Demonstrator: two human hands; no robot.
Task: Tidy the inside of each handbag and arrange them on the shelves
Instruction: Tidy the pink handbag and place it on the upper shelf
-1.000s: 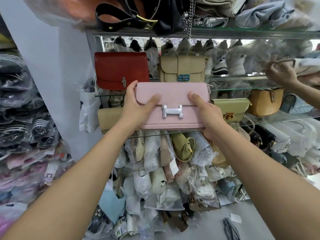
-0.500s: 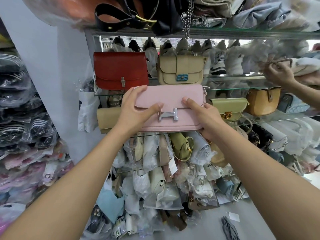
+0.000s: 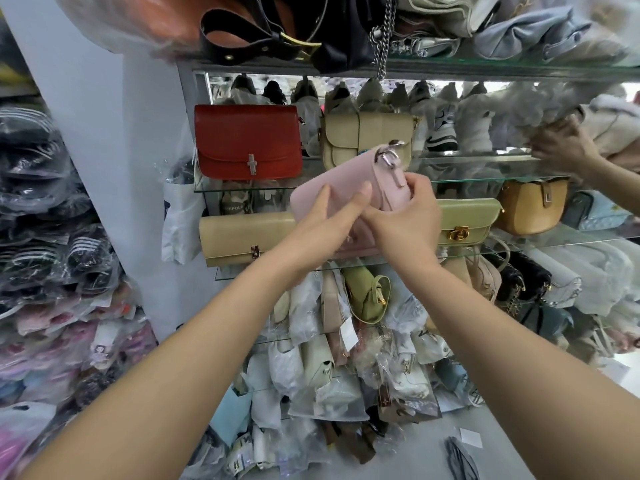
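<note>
I hold a pink handbag tilted in front of the glass shelves, its right end raised and its silver ring fitting at the top. My left hand lies against its underside with fingers extended. My right hand grips the bag's right end, thumb and fingers curled round it. Behind it a glass shelf carries a beige clutch on the left and a green bag on the right. The bag's clasp is hidden.
A red bag and a beige bag stand on the upper shelf. A tan bag sits at right, where another person's hand reaches in. Plastic-wrapped bags are piled below and at left.
The pink bag has been turned from level and front-facing to tilted, its right end up. My right hand shifted to grip that end; my left slid under it.
</note>
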